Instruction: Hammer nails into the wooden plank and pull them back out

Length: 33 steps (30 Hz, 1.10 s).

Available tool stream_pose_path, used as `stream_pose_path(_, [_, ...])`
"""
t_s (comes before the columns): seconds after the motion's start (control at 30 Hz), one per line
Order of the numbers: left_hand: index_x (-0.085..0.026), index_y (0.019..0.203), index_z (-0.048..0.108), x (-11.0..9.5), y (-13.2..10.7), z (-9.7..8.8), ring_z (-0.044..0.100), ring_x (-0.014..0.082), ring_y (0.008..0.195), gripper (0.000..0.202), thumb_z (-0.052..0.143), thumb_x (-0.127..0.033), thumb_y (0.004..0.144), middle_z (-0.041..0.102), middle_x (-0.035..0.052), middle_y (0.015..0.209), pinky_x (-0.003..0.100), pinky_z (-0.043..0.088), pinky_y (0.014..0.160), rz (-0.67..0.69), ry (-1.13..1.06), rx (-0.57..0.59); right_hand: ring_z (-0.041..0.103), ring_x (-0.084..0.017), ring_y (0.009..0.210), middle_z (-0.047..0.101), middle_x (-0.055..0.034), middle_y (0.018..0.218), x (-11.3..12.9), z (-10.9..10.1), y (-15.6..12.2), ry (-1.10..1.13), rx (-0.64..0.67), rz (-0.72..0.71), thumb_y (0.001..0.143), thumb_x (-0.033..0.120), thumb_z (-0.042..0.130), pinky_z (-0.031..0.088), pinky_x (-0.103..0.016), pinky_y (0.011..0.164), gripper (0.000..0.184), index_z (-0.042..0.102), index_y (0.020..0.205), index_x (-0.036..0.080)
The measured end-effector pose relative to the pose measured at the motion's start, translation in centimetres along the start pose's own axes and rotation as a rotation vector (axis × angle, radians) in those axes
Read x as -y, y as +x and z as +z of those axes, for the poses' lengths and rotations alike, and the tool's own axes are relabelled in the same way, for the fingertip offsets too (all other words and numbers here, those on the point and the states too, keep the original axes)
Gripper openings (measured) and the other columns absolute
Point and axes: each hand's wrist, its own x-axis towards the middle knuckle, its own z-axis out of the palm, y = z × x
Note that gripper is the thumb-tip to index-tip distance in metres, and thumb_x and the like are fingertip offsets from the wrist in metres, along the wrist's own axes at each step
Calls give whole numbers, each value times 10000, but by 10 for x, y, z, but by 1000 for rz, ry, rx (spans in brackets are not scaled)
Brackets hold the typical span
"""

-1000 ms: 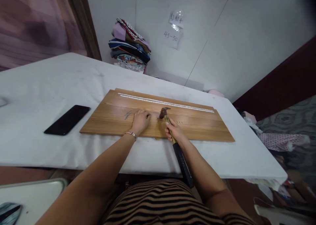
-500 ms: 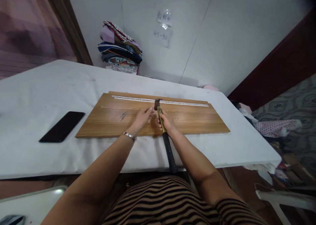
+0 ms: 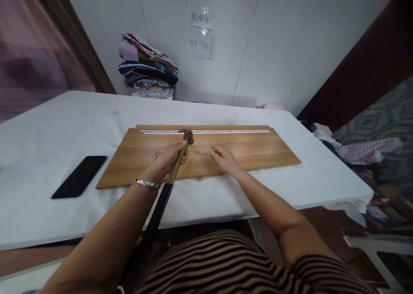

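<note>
Hammer (image 3: 175, 168) is gripped in the left hand (image 3: 171, 157), its head far, over the wooden board (image 3: 258, 150). Nails (image 3: 202, 153) run between the 2 hands, just left of the right hand (image 3: 225, 159), fingers bent, any grip unclear.

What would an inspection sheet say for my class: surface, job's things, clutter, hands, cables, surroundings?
Surface: white-covered table bearing a wooden board.
Job's things: hammer; loose nails; row of small nail-like points on the board.
Clutter: black phone-like slab left of the board.
Hands: left hand grips the hammer near its head; right hand at the row's right end, contents unclear.
Cables: nothing seen for certain.
Surroundings: stacked fabrics, wall papers, white chair.
</note>
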Motion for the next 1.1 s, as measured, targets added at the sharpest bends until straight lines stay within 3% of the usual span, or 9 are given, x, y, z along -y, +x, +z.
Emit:
stream_pose_path(0.1, [-180,821,547,1,-3,2,407,52,448,205,647,-351,874,532,-23,636,172,314,397,-34,-64,7,604,-282,1289,696,-166,1347,-19,-63,27,-476,-202,-83,936,230,581,420,-456,1142,403,717,1311,169])
stream_pose_path(0.17, [-181,841,543,1,-3,5,399,50,440,191,639,-342,881,529,-24,634,161,298,382,-61,-75,0,545,-299,1364,625,-208,1447,-32,-100,44,-674,-233,-66,962,249,536,391,-452,1163,449,663,1373,120])
stream_pose_path(0.23, [-179,847,542,2,-2,8,400,50,429,191,648,-335,878,532,-23,624,154,286,370,-80,-45,-6,483,-323,1421,561,-228,1518,-45,-128,54,-816,-264,35,998,286,473,360,-489,1175,491,600,1437,107])
stream_pose_path(0.33, [-173,823,532,3,-3,12,410,49,421,215,684,-323,849,548,-14,616,152,289,367,-90,1,-5,410,-346,1470,495,-209,1588,-68,-149,56,-966,-273,244,1058,348,319,322,-568,1174,523,550,1478,140])
stream_pose_path(0.43, [-172,828,536,7,-2,17,411,51,412,219,698,-321,829,561,-10,614,155,281,366,-85,21,-9,329,-354,1521,410,-185,1655,-87,-152,53,-1052,-257,338,1076,411,245,261,-568,1202,574,524,1503,146])
stream_pose_path(0.57, [-173,847,549,16,4,24,411,51,409,226,700,-340,825,576,-8,627,161,278,371,-67,88,-52,315,-352,1524,416,-175,1648,-99,-149,54,-1066,-248,323,1079,453,212,247,-552,1202,605,529,1500,157])
stream_pose_path(0.87, [-170,874,570,20,6,30,420,52,424,271,727,-386,829,578,-14,657,181,266,390,-103,140,-92,342,-376,1501,439,-177,1633,-100,-148,55,-1042,-278,294,1068,449,231,258,-575,1196,597,584,1440,143])
stream_pose_path(1.1, [-174,795,545,22,7,34,411,48,408,237,681,-357,859,569,-12,645,185,266,394,-110,165,-136,371,-372,1465,475,-187,1596,-99,-147,53,-1046,-281,269,1060,435,259,294,-572,1162,565,612,1397,151])
